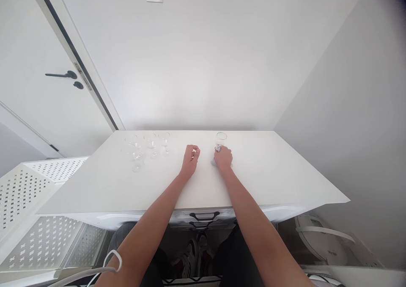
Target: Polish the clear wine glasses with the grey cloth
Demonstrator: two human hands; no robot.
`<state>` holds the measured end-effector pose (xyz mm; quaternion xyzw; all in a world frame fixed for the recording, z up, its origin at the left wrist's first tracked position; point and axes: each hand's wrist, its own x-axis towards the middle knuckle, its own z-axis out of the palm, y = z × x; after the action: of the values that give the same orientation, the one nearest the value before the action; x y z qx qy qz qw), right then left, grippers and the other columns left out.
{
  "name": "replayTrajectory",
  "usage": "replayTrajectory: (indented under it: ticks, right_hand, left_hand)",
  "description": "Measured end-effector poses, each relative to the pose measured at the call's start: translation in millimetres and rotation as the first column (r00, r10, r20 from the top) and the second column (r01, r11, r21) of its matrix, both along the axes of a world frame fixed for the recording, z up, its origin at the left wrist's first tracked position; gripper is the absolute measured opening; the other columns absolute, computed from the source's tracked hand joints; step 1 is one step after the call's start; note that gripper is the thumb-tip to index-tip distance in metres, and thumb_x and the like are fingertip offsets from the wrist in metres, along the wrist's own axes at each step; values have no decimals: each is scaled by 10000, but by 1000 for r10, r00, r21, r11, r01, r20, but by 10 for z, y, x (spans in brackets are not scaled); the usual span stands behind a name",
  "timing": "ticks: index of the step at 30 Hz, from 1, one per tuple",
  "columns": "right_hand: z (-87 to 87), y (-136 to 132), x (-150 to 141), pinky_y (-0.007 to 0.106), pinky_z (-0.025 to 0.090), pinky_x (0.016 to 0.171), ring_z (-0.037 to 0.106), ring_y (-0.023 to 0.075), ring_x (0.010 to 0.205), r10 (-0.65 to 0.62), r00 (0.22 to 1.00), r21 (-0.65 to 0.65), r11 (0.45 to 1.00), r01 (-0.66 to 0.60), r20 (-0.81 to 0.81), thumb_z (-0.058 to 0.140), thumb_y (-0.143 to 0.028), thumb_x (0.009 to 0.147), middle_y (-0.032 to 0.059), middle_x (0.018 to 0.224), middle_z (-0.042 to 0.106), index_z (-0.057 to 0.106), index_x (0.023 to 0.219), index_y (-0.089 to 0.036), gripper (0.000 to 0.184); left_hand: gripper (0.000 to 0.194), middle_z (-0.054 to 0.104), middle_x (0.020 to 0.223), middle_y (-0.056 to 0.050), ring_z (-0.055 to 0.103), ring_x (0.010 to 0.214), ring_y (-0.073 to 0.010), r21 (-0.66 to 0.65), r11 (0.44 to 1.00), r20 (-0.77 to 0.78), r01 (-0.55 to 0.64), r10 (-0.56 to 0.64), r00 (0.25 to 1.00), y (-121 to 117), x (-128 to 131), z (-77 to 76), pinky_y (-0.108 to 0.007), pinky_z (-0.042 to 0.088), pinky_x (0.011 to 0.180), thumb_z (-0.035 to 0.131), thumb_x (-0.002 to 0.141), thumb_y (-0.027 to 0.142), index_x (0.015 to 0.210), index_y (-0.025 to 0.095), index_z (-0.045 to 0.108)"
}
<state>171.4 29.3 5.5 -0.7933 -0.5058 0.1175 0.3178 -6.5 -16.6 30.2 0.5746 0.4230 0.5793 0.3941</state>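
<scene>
Forearms (158, 213) nearest; right hand (223, 156) clutched cloth (218, 149) at wineglass (221, 140); left hand (190, 159) half-curled, empty; other glasses (151, 143) stood untouched left of its fingers.

And here come the clustered glasses (151, 142), blocking the left of the desk (272, 177)! A lane splits left hand (191, 155) from right hand (224, 157); broad room opens rightward, wall (203, 67) behind!

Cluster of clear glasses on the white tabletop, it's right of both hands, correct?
No, wrong side: in the head view, the cluster of clear glasses on the white tabletop is left of both the left hand and the right hand.
</scene>
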Motion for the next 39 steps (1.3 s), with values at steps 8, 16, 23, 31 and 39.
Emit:
replayTrajectory:
  ticks: [8,16,23,31,39]
  right_hand:
    - [22,39,137,388,465,732,664,296,841,-90,996,6,996,91,-26,578,-241,872,143,922,672,646,954,-192,117]
    - [126,-213,-108,317,393,625,518,199,636,22,986,242,970,19,-166,577,-330,838,15,741,566,498,940,-242,156]
    - [324,-379,-427,284,434,593,502,161,603,611,450,548,789,-278,-651,490,-492,868,-8,722,547,433,830,-256,247]
    - [350,-341,-324,326,506,682,540,181,686,659,104,619,740,-263,-745,459,-485,878,49,802,579,597,867,-231,290]
    - [274,-276,-293,282,461,571,502,147,601,616,29,598,773,-212,-787,524,-626,934,-2,728,531,691,984,-274,393]
  left_hand:
    - [308,436,734,7,360,541,-103,6,995,-46,99,-98,994,47,-21,-75,-245,323,494,505,984,520,873,239,566]
    - [293,479,685,19,314,481,-94,-120,984,-24,130,-134,991,90,-51,-84,-242,284,460,527,951,520,926,247,631]
    - [372,555,683,-5,482,537,-129,-156,951,177,268,-240,954,116,-86,2,-283,457,528,591,898,546,1101,244,668]
    - [499,553,1482,-71,574,1293,-225,-31,951,556,306,-238,796,202,-211,-10,-407,499,1041,585,746,107,1214,279,588]
    - [369,510,1550,-68,423,1476,-313,67,858,636,510,-430,640,111,-160,100,-539,323,1221,509,932,324,1285,276,605]
